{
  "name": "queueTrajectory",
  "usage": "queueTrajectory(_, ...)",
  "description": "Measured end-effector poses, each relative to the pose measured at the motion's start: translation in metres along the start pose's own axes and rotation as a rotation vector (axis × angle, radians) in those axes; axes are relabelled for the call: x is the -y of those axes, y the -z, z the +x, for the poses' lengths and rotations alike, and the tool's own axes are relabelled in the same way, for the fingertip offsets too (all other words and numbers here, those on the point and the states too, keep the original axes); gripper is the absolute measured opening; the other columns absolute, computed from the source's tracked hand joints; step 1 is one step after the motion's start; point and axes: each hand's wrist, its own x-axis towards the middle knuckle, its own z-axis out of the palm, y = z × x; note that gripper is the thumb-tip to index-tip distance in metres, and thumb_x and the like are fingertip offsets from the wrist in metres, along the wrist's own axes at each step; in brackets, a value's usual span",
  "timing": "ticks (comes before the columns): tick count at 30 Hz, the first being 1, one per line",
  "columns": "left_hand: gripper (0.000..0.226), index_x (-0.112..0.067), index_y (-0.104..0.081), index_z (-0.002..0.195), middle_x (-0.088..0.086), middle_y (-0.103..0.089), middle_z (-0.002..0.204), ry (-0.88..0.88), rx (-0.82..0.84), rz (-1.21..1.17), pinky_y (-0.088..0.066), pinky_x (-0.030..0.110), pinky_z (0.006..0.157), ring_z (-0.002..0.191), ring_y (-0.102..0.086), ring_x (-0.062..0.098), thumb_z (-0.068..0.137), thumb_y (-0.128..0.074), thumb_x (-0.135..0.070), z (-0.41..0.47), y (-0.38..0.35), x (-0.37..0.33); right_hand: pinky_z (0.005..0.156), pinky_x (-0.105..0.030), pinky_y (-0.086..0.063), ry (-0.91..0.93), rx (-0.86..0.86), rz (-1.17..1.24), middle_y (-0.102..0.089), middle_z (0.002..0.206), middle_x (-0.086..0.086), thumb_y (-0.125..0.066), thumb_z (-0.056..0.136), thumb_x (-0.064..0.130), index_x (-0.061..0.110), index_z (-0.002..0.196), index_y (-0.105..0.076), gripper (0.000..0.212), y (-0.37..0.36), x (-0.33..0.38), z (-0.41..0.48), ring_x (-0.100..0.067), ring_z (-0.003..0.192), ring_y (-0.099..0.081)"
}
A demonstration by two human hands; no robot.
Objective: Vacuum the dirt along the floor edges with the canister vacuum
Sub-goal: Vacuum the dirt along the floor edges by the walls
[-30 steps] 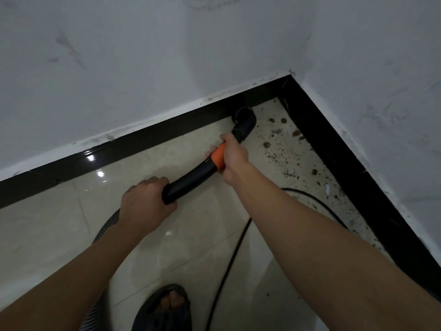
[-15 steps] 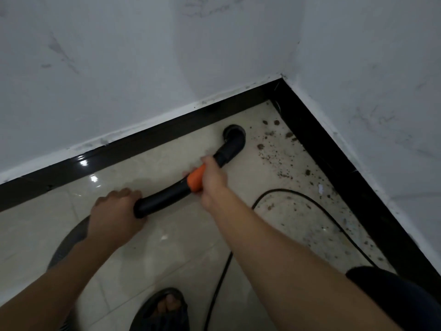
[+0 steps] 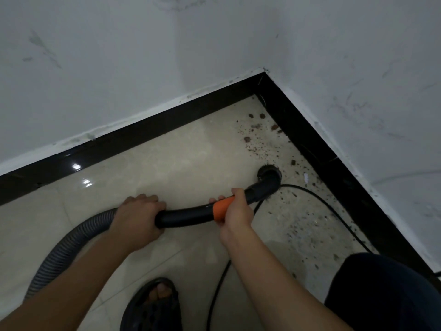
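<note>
Nozzle (image 3: 269, 174) moved right into dirt (image 3: 257, 144), just beyond right hand (image 3: 236, 211) gripping tube (image 3: 186, 217)

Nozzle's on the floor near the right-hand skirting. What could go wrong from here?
1. The power cord loops right beside the nozzle of the vacuum tube; a sweep could snag or drag it.
2. The dirt toward the corner includes bigger clumps that might jam the nozzle or scatter.
3. The cord also passes close to the sandalled foot: a possible trip.
</note>
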Motion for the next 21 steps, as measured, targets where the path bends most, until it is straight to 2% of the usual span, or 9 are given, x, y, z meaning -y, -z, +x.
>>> queueTrajectory(2, 0.02, -0.024, -0.059, 0.071, -0.003, -0.056, 0.071, 0.017, -0.025, -0.019, -0.03, 0.028, 0.059, 0.068, -0.055, 0.021, 0.061, -0.076, -0.027, 0.009, 0.0, -0.01, 0.062, -0.038, -0.057, 0.011, -0.005, 0.007, -0.058, 0.073, -0.012, -0.063, 0.091, 0.014, 0.01, 0.084, -0.053, 0.013, -0.001, 0.014, 0.003, -0.025, 0.055, -0.06)
queueTrajectory(4, 0.018, -0.024, -0.058, 0.072, -0.002, -0.057, 0.073, 0.024, -0.033, -0.042, -0.029, 0.029, 0.06, 0.071, -0.055, 0.021, 0.065, -0.074, -0.028, 0.01, -0.001, -0.014, 0.069, -0.041, -0.058, 0.012, 0.008, 0.017, -0.057, 0.073, -0.012, -0.063, 0.092, 0.013, 0.011, 0.085, -0.052, 0.013, 0.001, 0.019, 0.005, -0.025, 0.056, -0.059)
queueTrajectory(7, 0.024, -0.023, -0.058, 0.066, -0.002, -0.055, 0.064, 0.031, -0.048, -0.031, -0.028, 0.027, 0.056, 0.061, -0.055, 0.022, 0.055, -0.08, -0.024, 0.006, -0.005, -0.014, 0.066, -0.04, -0.058, 0.017, 0.033, -0.029, -0.056, 0.073, -0.012, -0.062, 0.092, 0.013, 0.01, 0.087, -0.052, 0.012, 0.0, 0.02, 0.01, -0.022, 0.049, -0.06)
queueTrajectory(9, 0.028, -0.021, -0.059, 0.064, -0.002, -0.054, 0.06, 0.06, -0.066, -0.019, -0.027, 0.025, 0.053, 0.055, -0.054, 0.022, 0.051, -0.083, -0.022, 0.004, -0.007, -0.013, 0.058, -0.036, -0.059, 0.017, 0.095, -0.093, -0.057, 0.077, -0.013, -0.063, 0.091, 0.014, 0.008, 0.094, -0.052, 0.013, -0.01, 0.024, 0.015, -0.024, 0.056, -0.06)
queueTrajectory(13, 0.026, -0.017, -0.062, 0.067, 0.0, -0.056, 0.06, 0.123, -0.148, -0.063, -0.029, 0.024, 0.05, 0.053, -0.053, 0.021, 0.054, -0.084, -0.02, 0.006, -0.007, -0.01, 0.05, -0.031, -0.058, 0.015, 0.183, -0.219, -0.058, 0.08, -0.012, -0.064, 0.09, 0.016, 0.011, 0.093, -0.049, 0.016, -0.036, 0.037, 0.024, -0.025, 0.057, -0.061)
queueTrajectory(18, 0.028, -0.018, -0.062, 0.068, -0.001, -0.055, 0.06, 0.101, -0.142, -0.069, -0.031, 0.024, 0.05, 0.052, -0.053, 0.021, 0.053, -0.086, -0.021, 0.009, -0.009, -0.008, 0.057, -0.036, -0.06, 0.011, 0.211, -0.237, -0.058, 0.078, -0.012, -0.064, 0.09, 0.015, 0.01, 0.095, -0.051, 0.015, -0.036, 0.036, 0.03, -0.024, 0.055, -0.061)
queueTrajectory(21, 0.025, -0.014, -0.063, 0.073, 0.002, -0.058, 0.066, 0.147, -0.182, -0.104, -0.034, 0.026, 0.051, 0.057, -0.053, 0.022, 0.06, -0.083, -0.022, 0.017, -0.007, -0.007, 0.06, -0.037, -0.06, 0.036, 0.238, -0.288, -0.056, 0.079, -0.012, -0.064, 0.09, 0.016, 0.008, 0.099, -0.05, 0.018, -0.055, 0.046, 0.035, -0.024, 0.056, -0.059)
